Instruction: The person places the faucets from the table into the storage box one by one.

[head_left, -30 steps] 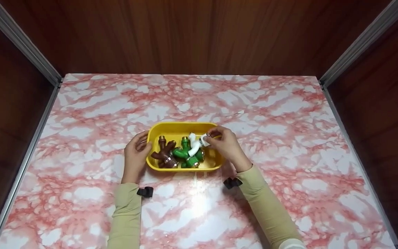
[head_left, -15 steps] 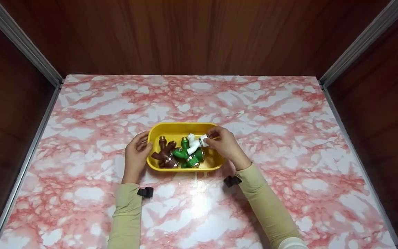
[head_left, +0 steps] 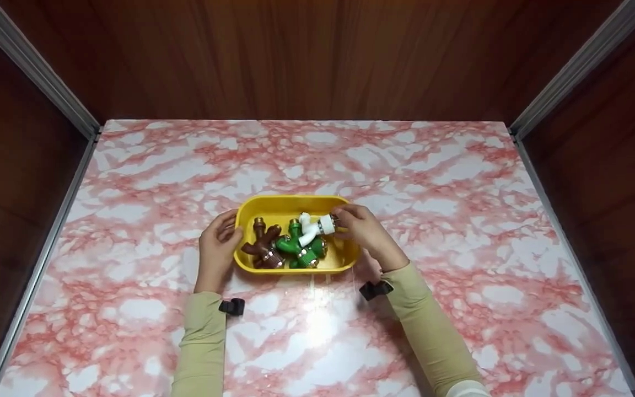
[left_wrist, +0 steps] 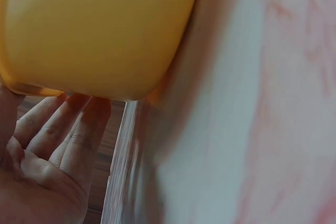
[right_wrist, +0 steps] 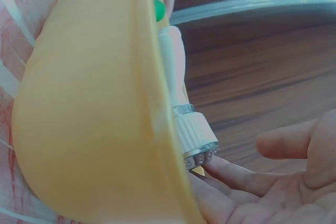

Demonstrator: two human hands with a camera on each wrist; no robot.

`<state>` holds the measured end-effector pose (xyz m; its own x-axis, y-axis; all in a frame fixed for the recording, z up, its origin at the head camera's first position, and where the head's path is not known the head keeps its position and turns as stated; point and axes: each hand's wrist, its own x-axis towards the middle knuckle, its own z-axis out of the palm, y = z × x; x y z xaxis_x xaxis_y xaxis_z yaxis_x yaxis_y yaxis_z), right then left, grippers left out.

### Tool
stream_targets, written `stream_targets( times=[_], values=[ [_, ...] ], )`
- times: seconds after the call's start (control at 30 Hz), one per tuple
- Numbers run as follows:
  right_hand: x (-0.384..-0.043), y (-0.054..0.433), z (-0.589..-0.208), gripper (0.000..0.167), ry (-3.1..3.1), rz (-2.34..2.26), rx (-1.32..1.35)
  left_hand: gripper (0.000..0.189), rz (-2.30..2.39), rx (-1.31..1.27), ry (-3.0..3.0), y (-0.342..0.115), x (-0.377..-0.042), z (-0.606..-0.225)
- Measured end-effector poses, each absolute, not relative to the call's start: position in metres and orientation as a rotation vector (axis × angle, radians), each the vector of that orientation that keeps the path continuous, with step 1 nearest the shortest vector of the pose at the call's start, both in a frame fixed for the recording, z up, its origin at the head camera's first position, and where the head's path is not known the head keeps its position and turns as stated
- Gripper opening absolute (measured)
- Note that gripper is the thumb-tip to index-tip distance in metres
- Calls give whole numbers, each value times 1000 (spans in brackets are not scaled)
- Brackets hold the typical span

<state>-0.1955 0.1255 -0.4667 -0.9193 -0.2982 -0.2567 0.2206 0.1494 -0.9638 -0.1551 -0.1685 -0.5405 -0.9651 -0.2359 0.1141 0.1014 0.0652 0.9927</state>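
A yellow tub [head_left: 292,205] stands on the table, holding several branched, pipe-like pieces. The brown piece [head_left: 265,243] lies on the left, the green ones [head_left: 303,248] in the middle. On top of the green rests a white branched piece [head_left: 311,229], its ribbed collar [right_wrist: 195,132] and studded metal end pointing right at the tub's rim. My left hand [head_left: 219,248] holds the tub's left side, thumb at the rim and fingers along the outer wall. My right hand [head_left: 362,229] is over the right rim, fingertips beside the white piece's metal end, its thumb [right_wrist: 283,141] apart from it.
The table top [head_left: 433,220] has a red and white marbled pattern. Dark wood panels [head_left: 306,60] enclose it at the back and both sides, with metal strips [head_left: 571,66] at the corners. Both wrists carry black camera mounts [head_left: 232,306].
The white piece has settled lower onto the green one. My right thumb and fingers have come off its collar, and the right hand has shifted slightly right. The left hand has stayed in place.
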Motion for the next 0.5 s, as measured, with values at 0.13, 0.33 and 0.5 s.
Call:
stream_targets(
  times=[0.13, 0.33, 0.5],
  values=[
    [-192, 128, -465, 36, 1993, -1863, -23, 40, -2006, 129, -2095, -168, -154, -537],
    [-188, 134, -464, 38, 1923, -1944, -42, 39, -2014, 97, -2111, -164, -147, -516],
    [-185, 138, -464, 37, 1939, -1920, -104, 40, -2048, 122, -2091, -164, -144, -511]
  ],
)
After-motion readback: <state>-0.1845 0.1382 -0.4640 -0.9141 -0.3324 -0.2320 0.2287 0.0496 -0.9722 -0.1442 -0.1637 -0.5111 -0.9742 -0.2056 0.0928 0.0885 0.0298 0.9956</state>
